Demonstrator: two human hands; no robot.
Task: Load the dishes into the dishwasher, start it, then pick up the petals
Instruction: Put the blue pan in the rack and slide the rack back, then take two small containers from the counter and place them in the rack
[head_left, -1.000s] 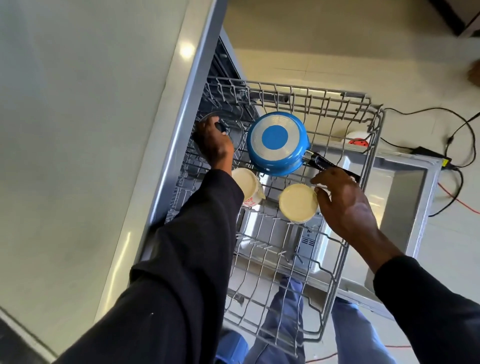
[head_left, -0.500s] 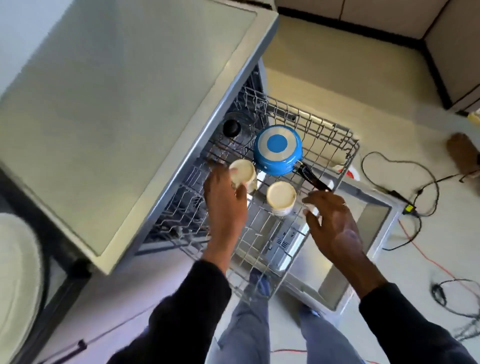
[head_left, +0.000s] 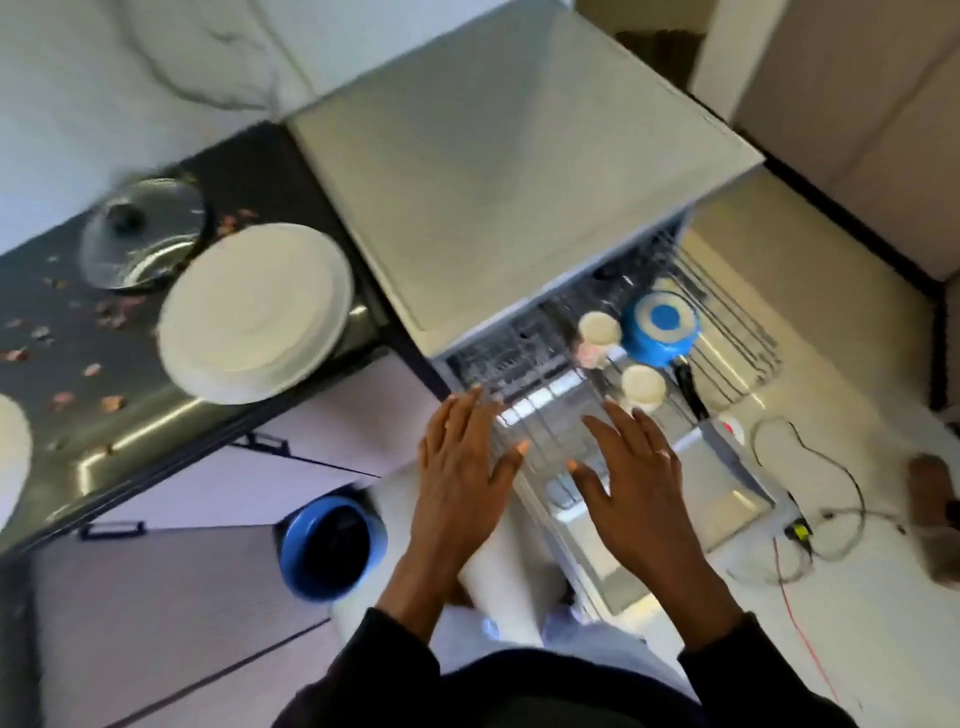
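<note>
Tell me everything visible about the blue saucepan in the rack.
The blue saucepan sits upside down in the pulled-out wire rack. Its round base faces up, pale with a blue centre disc; the walls look like glossy blue enamel. A black handle sticks out toward the rack's near edge. One cream cup stands close beside it.

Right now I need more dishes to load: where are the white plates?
Head view, left: the plates sit on the dark counter, between the glass lid and the dishwasher.
</note>
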